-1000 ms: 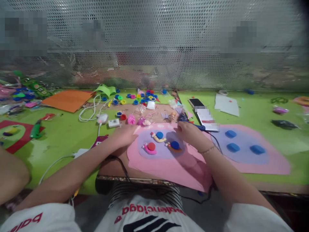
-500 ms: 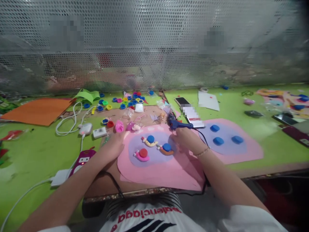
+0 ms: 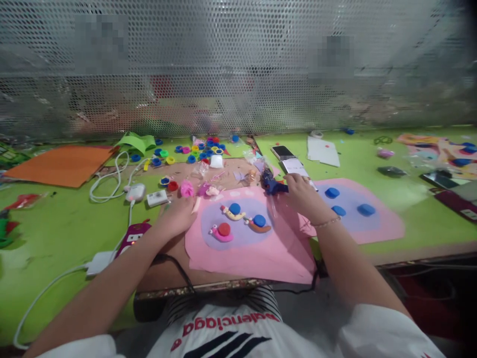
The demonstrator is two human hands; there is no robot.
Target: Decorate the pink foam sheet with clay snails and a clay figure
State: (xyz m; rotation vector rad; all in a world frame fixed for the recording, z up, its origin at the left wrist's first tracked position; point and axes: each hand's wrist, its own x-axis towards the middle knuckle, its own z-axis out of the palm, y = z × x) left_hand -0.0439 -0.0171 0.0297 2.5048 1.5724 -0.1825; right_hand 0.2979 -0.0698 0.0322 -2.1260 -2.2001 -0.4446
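Beside the pink paper [image 3: 253, 261], left hand [image 3: 182, 216] likely steadies its edge; right hand [image 3: 304, 196] partly covers a glue gun [image 3: 275, 186]; grips unclear.

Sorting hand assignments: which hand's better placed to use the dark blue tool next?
Likely right: the right hand is at the dark blue tool, grip unclear; the left hand is across the pink sheet, by its left edge.

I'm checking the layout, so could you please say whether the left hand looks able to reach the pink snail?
Probably yes: the left hand is close to the pink snail, with seemingly only flat paper between.
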